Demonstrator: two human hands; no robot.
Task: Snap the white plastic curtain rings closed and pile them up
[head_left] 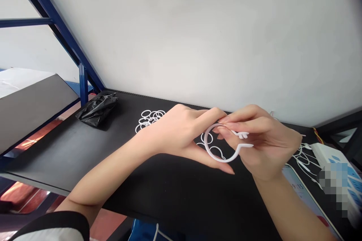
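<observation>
An open white plastic ring (207,148), shaped like a curtain ring, is held up between my hands above the black table. Its gap faces right; one end carries small notched prongs and the other is a plain tab. My right hand (263,143) pinches the ring's upper part between thumb and fingers, beside the pronged end. My left hand (183,128) has its fingers at the ring's top, while its thumb reaches along the bottom curve. The left fingertips are partly hidden behind the ring and the right hand. Several more white rings (216,151) lie beneath, partly covered by my hands.
A pile of white rings (146,113) lies left of centre on the black table (70,154). A crumpled black plastic bag (98,109) sits at its back left corner. A phone (302,196), white cables (304,158) and a white-and-blue box (336,165) lie right. Blue metal frame (68,41) rises left.
</observation>
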